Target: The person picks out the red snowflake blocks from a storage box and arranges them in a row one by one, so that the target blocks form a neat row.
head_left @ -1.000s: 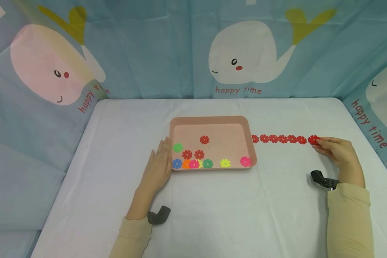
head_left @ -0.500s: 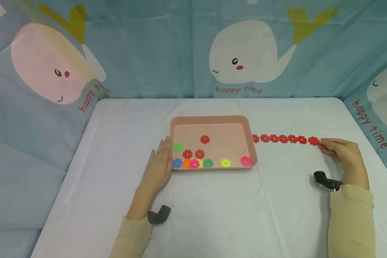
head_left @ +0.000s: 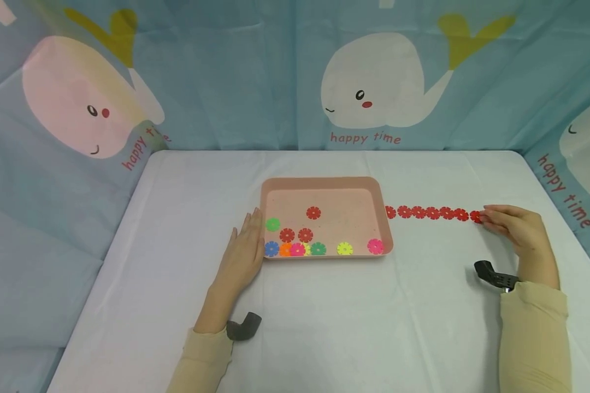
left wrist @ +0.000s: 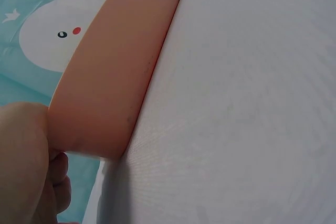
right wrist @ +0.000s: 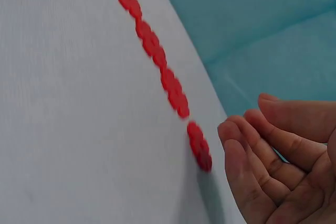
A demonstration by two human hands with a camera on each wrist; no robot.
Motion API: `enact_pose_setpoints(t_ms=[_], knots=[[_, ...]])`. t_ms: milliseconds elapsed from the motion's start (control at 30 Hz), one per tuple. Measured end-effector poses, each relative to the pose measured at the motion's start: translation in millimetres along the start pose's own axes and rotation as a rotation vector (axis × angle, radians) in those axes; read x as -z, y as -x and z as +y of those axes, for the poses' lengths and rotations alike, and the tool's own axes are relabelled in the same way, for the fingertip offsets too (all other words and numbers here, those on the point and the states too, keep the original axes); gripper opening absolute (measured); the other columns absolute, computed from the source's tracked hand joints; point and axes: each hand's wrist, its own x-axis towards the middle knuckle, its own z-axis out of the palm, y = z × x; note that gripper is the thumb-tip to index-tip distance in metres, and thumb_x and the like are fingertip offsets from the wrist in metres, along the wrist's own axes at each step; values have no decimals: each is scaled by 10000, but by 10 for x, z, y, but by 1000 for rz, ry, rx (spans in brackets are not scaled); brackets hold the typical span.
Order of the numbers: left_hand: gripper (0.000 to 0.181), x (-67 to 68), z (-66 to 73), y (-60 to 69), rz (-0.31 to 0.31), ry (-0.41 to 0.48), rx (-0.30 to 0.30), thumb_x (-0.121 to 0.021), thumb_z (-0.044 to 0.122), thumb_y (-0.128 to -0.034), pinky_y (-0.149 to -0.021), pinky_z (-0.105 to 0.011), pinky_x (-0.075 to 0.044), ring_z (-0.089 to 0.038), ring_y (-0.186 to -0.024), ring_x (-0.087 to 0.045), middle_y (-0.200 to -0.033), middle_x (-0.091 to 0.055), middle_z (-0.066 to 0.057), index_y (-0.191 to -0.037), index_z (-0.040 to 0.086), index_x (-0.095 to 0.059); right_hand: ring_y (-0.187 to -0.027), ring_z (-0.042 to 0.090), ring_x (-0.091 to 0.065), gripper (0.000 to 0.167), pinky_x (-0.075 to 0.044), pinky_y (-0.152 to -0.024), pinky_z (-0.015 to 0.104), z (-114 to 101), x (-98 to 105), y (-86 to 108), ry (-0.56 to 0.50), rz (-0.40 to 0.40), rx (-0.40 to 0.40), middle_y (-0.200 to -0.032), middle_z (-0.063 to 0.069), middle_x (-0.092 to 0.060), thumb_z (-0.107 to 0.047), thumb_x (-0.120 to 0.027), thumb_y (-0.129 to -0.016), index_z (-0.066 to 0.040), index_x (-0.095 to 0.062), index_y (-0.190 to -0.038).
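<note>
A row of red snowflake discs (head_left: 432,213) lies on the white cloth, running right from a pink tray (head_left: 319,183). My right hand (head_left: 521,229) is at the row's right end, its fingertips overlapping the edge of the last red disc (head_left: 475,217) in the head view. The right wrist view has these fingers (right wrist: 239,156) loosely bent, holding nothing, with the end disc (right wrist: 199,148) just beside them. My left hand (head_left: 241,251) lies along the tray's left side, fingers straight and touching its wall (left wrist: 105,77).
Inside the tray are several more discs: red ones (head_left: 305,235), a blue one (head_left: 272,249), a green one (head_left: 318,249), a yellow one (head_left: 344,249) and a pink one (head_left: 376,246). A blue whale-print curtain (head_left: 216,82) hangs behind the table.
My right hand has let go of the last red disc, drawn back right, then come left to its edge. That disc now sits slightly closer to the row. The left hand stays put.
</note>
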Motion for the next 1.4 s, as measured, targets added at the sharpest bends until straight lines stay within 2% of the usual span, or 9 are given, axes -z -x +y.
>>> enact_pose_setpoints(t_ms=[133, 267, 467, 567, 733, 1033, 1200, 1400], knots=[[561, -7, 2, -3, 1, 0, -9, -373, 210, -1003, -1104, -557, -168, -267, -1419, -173, -1555, -185, -74, -1503, 36, -186, -752, 105, -698, 94, -541, -667, 199, -33, -131, -5, -15, -53, 78, -829, 3, -721, -71, -656, -876, -80, -748, -885], [564, -12, 3, -8, -7, -5, -11, -371, 209, -1004, -1105, -557, -163, -259, -1422, -160, -1559, -171, -66, -1506, 43, -175, -766, 77, -690, 94, -532, -679, 167, -102, -328, 33, 44, -82, 146, -852, -32, -715, -95, -655, -880, -93, -746, -899], [565, 3, 24, -11, 0, -4, -18, -384, 205, -1002, -1102, -559, -169, -262, -1418, -174, -1553, -183, -73, -1503, 37, -184, -780, 11, -663, 132, -495, -703, 104, -226, -639, 112, 297, -65, 197, -880, -140, -674, -211, -641, -900, -153, -721, -987], [569, 10, 31, -11, -1, -2, -13, -390, 208, -1001, -1105, -552, -166, -259, -1419, -174, -1553, -185, -72, -1504, 39, -182, -798, 5, -656, 161, -488, -715, 100, -260, -768, 130, 366, -85, 227, -896, -154, -666, -215, -620, -915, -139, -705, -1030], [569, -3, 24, -16, -6, -1, -12, -379, 214, -1005, -1110, -545, -158, -257, -1421, -167, -1556, -179, -69, -1507, 43, -171, -804, 9, -656, 177, -499, -720, 119, -281, -972, 145, 405, -120, 283, -901, -155, -669, -187, -601, -928, -107, -704, -1047], [570, -26, 0, -18, -5, 1, -14, -379, 204, -1003, -1110, -545, -163, -248, -1424, -161, -1559, -174, -61, -1509, 50, -166, -821, 20, -657, 259, -503, -743, 133, -278, -1347, 145, 434, -204, 337, -905, -141, -674, -163, -596, -929, 31, -651, -1091], [570, -23, 8, -18, -1, 5, -15, -383, 204, -1001, -1106, -550, -167, -251, -1423, -162, -1558, -174, -63, -1507, 47, -174, -841, 36, -658, 322, -506, -760, 147, -267, -1529, 112, 445, -259, 333, -933, -116, -668, -153, -598, -926, 90, -604, -1138], [569, -14, 19, -18, 3, 8, -17, -395, 191, -997, -1107, -546, -166, -246, -1420, -175, -1554, -186, -62, -1504, 43, -185, -852, 42, -658, 350, -499, -773, 157, -236, -1711, 84, 469, -307, 315, -951, -117, -661, -168, -609, -918, 90, -593, -1153]])
